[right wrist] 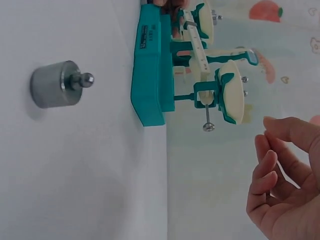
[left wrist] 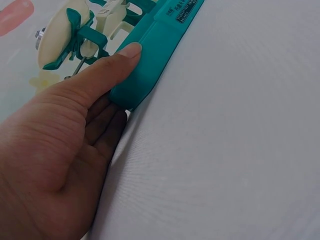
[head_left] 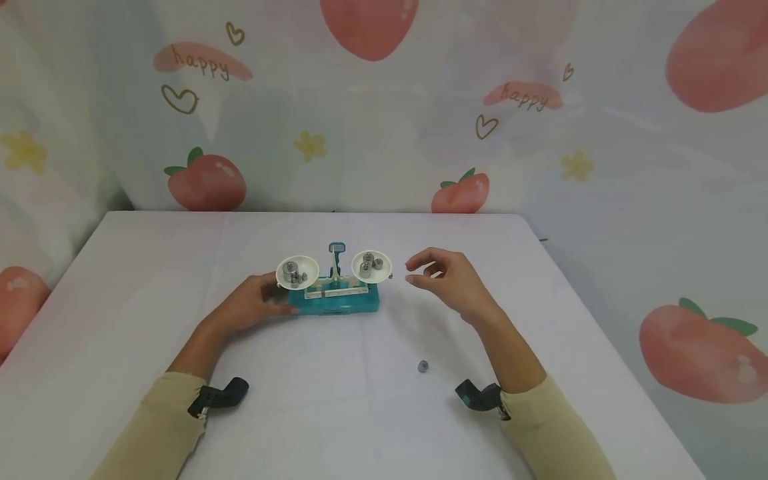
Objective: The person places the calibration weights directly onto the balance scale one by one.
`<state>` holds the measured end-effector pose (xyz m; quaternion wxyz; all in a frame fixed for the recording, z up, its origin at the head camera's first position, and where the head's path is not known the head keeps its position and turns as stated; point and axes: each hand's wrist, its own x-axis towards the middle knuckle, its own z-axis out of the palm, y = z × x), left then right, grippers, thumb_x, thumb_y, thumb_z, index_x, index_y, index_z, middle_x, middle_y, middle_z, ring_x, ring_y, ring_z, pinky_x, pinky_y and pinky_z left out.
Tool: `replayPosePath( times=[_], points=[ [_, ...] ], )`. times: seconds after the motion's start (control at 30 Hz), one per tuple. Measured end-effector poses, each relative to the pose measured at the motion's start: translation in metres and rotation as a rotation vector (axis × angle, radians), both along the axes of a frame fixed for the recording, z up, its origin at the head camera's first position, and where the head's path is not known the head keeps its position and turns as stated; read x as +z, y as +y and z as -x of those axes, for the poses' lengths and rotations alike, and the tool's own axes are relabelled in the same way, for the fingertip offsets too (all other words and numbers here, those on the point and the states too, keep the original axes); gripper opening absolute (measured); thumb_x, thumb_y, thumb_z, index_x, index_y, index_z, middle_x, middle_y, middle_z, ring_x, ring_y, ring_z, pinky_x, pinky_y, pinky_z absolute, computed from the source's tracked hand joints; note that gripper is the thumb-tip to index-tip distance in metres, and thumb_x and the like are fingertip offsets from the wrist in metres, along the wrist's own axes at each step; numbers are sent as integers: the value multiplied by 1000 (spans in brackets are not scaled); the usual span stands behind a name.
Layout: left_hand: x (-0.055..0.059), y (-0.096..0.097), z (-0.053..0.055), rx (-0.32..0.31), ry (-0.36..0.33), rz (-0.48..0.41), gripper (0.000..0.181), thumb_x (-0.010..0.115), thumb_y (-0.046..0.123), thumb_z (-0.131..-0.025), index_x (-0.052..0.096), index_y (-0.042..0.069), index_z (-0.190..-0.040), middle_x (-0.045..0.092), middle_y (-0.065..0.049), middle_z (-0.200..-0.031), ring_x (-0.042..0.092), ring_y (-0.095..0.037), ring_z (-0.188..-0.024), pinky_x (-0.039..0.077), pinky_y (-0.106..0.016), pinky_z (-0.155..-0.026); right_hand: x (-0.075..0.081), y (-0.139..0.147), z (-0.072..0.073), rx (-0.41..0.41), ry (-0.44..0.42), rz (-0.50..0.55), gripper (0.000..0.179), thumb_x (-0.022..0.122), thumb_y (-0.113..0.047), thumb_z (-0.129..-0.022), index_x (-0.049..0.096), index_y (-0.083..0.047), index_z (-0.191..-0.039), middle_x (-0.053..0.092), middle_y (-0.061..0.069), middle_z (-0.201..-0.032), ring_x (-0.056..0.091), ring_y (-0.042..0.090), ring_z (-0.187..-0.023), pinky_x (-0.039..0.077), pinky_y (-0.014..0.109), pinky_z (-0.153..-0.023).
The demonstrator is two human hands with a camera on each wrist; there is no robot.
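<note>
A teal balance scale (head_left: 336, 306) with two cream pans stands on the table. Its left pan (head_left: 311, 267) bears one larger metal weight (head_left: 291, 269) and several small ones; three weights lie in the right pan (head_left: 385, 272). My left hand (head_left: 249, 303) grips the left end of the base, thumb on its front face in the left wrist view and the other fingers partly hidden behind. To the right of the right pan, apart from it, my right hand (head_left: 450, 280) hovers with loosely bent fingers, holding nothing. A single knobbed metal weight (right wrist: 55, 85) stands on the table.
The loose weight (head_left: 423, 366) is nearer me than the scale, below my right hand. A white cloth covers the table (head_left: 336, 413). Behind it hangs a fruit-printed curtain (head_left: 384, 133). Dark wrist cameras sit on both sleeves.
</note>
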<state>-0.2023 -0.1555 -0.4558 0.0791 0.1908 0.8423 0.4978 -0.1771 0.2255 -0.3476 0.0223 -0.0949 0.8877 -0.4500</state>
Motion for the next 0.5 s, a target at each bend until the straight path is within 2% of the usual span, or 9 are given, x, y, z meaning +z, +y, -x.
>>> replayPosePath(
  times=[0.3, 0.5],
  points=[
    [-2, 0, -2, -2, 4, -4, 78, 92, 14, -79, 55, 3, -147, 52, -17, -151, 41, -40, -144, 32, -55, -119, -13, 21, -24, -19, -13, -11, 18, 79, -19, -94, 75, -13, -110, 66, 6, -102, 56, 27, -90, 53, 35, -72],
    [0, 1, -1, -2, 10, -7, 77, 92, 14, -79, 56, 2, -146, 53, -17, -150, 42, -40, -144, 33, -55, -119, -18, 33, -36, -12, -67, -10, 20, 80, -17, -93, 75, -9, -110, 67, 8, -99, 57, 28, -89, 51, 35, -71]
  ],
)
